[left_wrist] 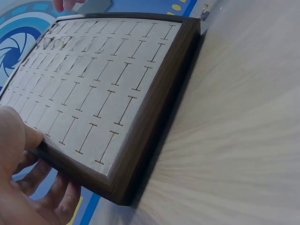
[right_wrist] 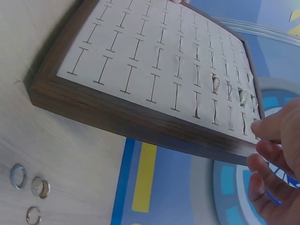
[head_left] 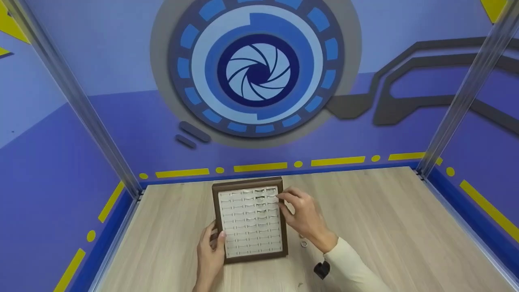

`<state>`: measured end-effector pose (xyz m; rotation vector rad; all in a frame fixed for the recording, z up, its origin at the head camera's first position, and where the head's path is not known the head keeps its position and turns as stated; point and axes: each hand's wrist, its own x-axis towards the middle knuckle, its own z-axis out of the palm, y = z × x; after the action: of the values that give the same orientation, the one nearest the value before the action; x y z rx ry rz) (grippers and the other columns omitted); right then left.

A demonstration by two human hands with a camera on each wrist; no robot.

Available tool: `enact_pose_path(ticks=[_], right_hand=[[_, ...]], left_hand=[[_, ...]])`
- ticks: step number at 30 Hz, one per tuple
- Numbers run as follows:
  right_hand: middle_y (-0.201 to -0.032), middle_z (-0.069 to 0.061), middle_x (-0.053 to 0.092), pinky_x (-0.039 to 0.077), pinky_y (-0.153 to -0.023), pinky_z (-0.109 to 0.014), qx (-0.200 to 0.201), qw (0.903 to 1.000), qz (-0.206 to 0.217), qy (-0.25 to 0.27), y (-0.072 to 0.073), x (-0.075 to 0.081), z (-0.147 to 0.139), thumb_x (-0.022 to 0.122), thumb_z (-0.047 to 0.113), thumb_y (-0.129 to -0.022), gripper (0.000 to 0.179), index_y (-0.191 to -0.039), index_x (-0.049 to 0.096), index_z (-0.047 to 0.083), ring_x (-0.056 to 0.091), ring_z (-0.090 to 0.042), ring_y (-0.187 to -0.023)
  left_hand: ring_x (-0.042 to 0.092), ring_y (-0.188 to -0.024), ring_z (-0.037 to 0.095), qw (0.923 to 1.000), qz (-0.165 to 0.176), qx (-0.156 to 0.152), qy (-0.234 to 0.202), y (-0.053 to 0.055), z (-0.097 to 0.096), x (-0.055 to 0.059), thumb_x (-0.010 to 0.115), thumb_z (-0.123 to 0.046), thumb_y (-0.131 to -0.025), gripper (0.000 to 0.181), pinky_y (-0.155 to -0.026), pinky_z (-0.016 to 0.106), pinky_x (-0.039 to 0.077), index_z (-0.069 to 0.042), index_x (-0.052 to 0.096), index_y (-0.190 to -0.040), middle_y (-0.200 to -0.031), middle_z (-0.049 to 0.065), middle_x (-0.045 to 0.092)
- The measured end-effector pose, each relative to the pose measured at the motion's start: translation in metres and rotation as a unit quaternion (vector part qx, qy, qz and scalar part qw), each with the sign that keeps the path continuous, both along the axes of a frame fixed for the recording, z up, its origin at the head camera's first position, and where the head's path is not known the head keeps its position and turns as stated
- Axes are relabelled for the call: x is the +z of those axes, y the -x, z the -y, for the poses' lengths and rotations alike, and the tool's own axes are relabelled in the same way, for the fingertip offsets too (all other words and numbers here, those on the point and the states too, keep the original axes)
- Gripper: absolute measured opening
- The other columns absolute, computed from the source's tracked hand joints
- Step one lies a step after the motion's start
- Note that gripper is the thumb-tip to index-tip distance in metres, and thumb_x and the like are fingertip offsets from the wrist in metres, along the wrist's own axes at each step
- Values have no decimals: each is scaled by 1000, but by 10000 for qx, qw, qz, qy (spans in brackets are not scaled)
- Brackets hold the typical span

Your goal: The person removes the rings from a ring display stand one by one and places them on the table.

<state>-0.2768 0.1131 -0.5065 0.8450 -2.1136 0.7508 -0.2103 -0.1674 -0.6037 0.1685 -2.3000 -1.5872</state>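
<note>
Backing everything: a printed blue wall [head_left: 121, 134]. In front of it, the wood-grain table [head_left: 385, 219].

Brown-framed tray [head_left: 247, 184] is mid-table, tilted up to face the person; can't tell if its lower edge rests on the wood. Likely main risk: it's steadied from one side only, so a hard push at the opposite top corner could twist or tip it and spill the seated rings [right_wrist: 216, 84].

White slotted insert [head_left: 235, 244] fills the frame. A rough shove could bow it and probably loosen neighbours.

Pale sleeve [head_left: 354, 263] comes in low from the right. If it drops, it could sweep the loose rings [right_wrist: 18, 176] away.

Hands: left hand [head_left: 211, 251] grips the lower part of the tray's left edge, thumb over the front rim, other fingers bent behind. If that grip slackens, the tray probably swings. Right hand [head_left: 304, 213] is at the top right corner, thumb and index reaching to the insert's edge, remaining fingers loosely bent. Can't tell whether anything is pinched there. If a ring is, a bad angle could drop it.

Smallest: seated rings cluster at the insert's upper right; loose rings lie on the table, right of the tray.
</note>
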Motion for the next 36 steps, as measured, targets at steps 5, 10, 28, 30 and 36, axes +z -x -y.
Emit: enact_pose_path(ticks=[5,10,28,30,36], right_hand=[[-98,-1,74,63,-70,-31,-225,9992,-267,-206,6,5,6,89,2,-83,22,-101,81,10,72,-17,-82],[-99,-1,73,60,-66,-29,-262,9988,-353,-208,12,8,13,88,2,-85,20,-100,80,11,69,-15,-79],[-95,-2,70,60,-64,-32,-377,9972,-572,-291,23,7,25,83,-1,-89,11,-96,81,8,68,-19,-79],[-95,-3,70,60,-64,-31,-320,9971,-645,-233,24,6,26,83,-2,-89,11,-94,80,7,67,-20,-79],[-93,-3,69,59,-63,-30,-241,9965,-779,-165,26,5,26,84,-3,-87,12,-92,79,7,65,-19,-78]], left_hand=[[65,-124,39,10000,-46,-49,-37,0,0,0,60,-13,-110,47,-107,51,59,2,50,-153,-140,22,60],[64,-126,39,9999,7,-97,-77,-1,1,1,59,-13,-110,47,-108,50,58,1,49,-154,-142,21,59],[65,-124,36,10000,48,-43,40,1,0,0,60,-9,-109,48,-105,48,59,-1,50,-155,-143,20,60],[66,-122,35,10000,-20,-25,69,1,0,0,61,-9,-109,47,-103,47,60,0,50,-154,-141,20,61],[66,-121,35,9999,-123,-10,66,0,0,1,61,-11,-109,47,-102,47,61,-1,51,-153,-140,20,61]])
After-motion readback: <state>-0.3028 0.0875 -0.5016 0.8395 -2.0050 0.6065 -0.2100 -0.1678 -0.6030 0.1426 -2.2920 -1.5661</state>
